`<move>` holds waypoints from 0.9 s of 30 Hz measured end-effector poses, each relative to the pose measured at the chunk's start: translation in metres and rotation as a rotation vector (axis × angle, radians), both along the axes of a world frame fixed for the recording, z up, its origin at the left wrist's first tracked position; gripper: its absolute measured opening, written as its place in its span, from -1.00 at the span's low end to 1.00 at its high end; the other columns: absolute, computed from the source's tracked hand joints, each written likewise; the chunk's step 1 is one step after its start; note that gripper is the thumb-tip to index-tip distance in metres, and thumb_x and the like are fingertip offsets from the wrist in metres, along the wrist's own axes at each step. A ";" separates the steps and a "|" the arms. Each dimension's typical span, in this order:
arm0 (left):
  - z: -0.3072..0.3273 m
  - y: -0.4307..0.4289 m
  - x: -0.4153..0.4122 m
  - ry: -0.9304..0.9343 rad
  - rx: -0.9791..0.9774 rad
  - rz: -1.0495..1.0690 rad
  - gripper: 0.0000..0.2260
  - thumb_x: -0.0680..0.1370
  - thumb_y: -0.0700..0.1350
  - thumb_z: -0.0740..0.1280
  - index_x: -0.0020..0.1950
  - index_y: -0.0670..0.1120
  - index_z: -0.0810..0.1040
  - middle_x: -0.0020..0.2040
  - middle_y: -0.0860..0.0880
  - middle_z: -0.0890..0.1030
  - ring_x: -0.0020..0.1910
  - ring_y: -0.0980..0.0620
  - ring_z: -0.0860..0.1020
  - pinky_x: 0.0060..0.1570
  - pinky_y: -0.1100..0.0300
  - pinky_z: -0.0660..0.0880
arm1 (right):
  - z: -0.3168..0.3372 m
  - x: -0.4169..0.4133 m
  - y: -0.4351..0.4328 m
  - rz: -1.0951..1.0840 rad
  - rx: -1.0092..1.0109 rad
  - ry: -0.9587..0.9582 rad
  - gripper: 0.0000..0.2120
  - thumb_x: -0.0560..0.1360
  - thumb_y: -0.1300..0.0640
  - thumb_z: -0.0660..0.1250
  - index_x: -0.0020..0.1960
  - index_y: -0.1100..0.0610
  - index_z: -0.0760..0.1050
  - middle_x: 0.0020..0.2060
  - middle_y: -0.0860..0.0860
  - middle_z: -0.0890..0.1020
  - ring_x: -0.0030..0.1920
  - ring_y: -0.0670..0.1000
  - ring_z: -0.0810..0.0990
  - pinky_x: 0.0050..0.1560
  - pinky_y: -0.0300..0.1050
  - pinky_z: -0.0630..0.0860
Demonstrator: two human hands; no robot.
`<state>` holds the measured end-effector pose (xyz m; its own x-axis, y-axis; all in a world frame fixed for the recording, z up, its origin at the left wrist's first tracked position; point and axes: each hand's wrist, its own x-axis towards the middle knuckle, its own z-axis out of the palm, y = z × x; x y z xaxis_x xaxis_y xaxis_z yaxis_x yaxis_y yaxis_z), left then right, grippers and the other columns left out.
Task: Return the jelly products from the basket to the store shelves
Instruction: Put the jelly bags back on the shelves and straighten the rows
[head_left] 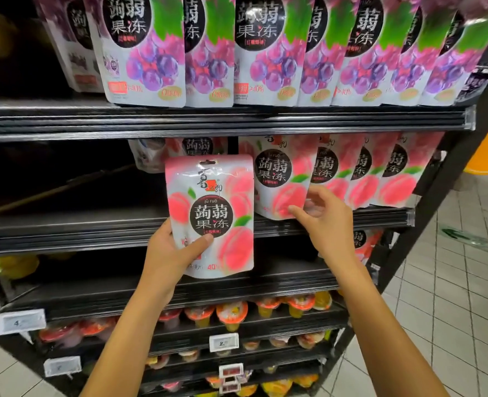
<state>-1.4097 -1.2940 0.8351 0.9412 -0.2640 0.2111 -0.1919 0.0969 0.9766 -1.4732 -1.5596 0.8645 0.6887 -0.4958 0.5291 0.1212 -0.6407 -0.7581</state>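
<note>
Here, a black store shelving unit (94, 224) fills the view, its tiers stepping out toward both hands. Pale tiled floor (452, 282) lies to the right of the right arm. Above both hands, beyond the top shelf's front lip (208, 121), stands a tight row of purple grape jelly pouches (265, 53), edge to edge.

On the middle shelf, a row of peach jelly pouches (351, 173) runs from just above the right hand off to its right, each overlapping the next. Left of the left hand and above it, that shelf is a dark open stretch with room behind its front lip. One more pouch leans at the back, above the held one.

The left hand (171, 253) grips a peach jelly pouch (217, 213) at its lower left corner, thumb across the front and fingers behind. The pouch is upright, facing outward, in front of the middle shelf's lip and just left of the row.

The right hand (323, 219) pinches the lower right corner of the front shelf pouch (280, 181), thumb on its face and fingers curled at its edge.

Below both wrists, the lower tiers hold small jelly cups (231, 310) with orange and red lids, and white price tags (19, 322) are clipped to the shelf lips.
</note>
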 end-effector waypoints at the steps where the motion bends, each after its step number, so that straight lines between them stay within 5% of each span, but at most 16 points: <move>1: 0.000 -0.001 -0.001 0.001 0.001 -0.007 -0.73 0.37 -0.07 0.54 0.01 0.13 0.62 -0.05 0.01 0.72 -0.09 0.03 0.70 -0.23 0.15 0.61 | 0.000 -0.002 0.000 -0.056 -0.035 0.004 -0.73 0.41 0.11 0.54 0.08 0.06 0.61 -0.18 -0.17 0.65 -0.14 -0.15 0.63 -0.02 -0.21 0.59; 4: 0.001 -0.004 -0.003 0.005 0.002 -0.027 -0.69 0.28 0.02 0.55 0.00 0.15 0.62 -0.05 0.01 0.72 -0.11 0.05 0.70 -0.23 0.21 0.60 | 0.000 -0.001 0.000 -0.126 -0.024 0.020 -0.76 0.44 0.11 0.51 0.09 0.05 0.62 -0.19 -0.11 0.66 -0.16 -0.08 0.63 -0.03 0.03 0.62; 8: 0.004 -0.006 -0.002 0.005 -0.014 -0.036 -0.68 0.24 0.05 0.55 -0.03 0.16 0.63 -0.05 0.01 0.72 -0.11 0.04 0.70 -0.25 0.27 0.59 | 0.002 0.007 0.001 -0.172 -0.014 0.053 -0.75 0.44 0.07 0.50 0.10 0.03 0.63 -0.14 -0.09 0.70 -0.11 0.00 0.67 -0.03 0.12 0.60; 27: 0.010 -0.010 -0.003 -0.006 -0.042 -0.043 -0.56 0.26 0.01 0.55 0.11 0.03 0.60 -0.01 0.00 0.72 -0.04 0.03 0.70 -0.21 0.26 0.61 | -0.001 0.003 -0.001 -0.204 -0.025 0.099 -0.77 0.47 -0.02 0.46 0.10 -0.15 0.55 -0.28 -0.25 0.64 -0.20 -0.12 0.66 -0.15 -0.05 0.57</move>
<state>-1.4127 -1.3043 0.8452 0.9276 -0.2953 0.2290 -0.1929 0.1465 0.9702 -1.4699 -1.5604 0.8638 0.6246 -0.6180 0.4775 -0.0871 -0.6627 -0.7438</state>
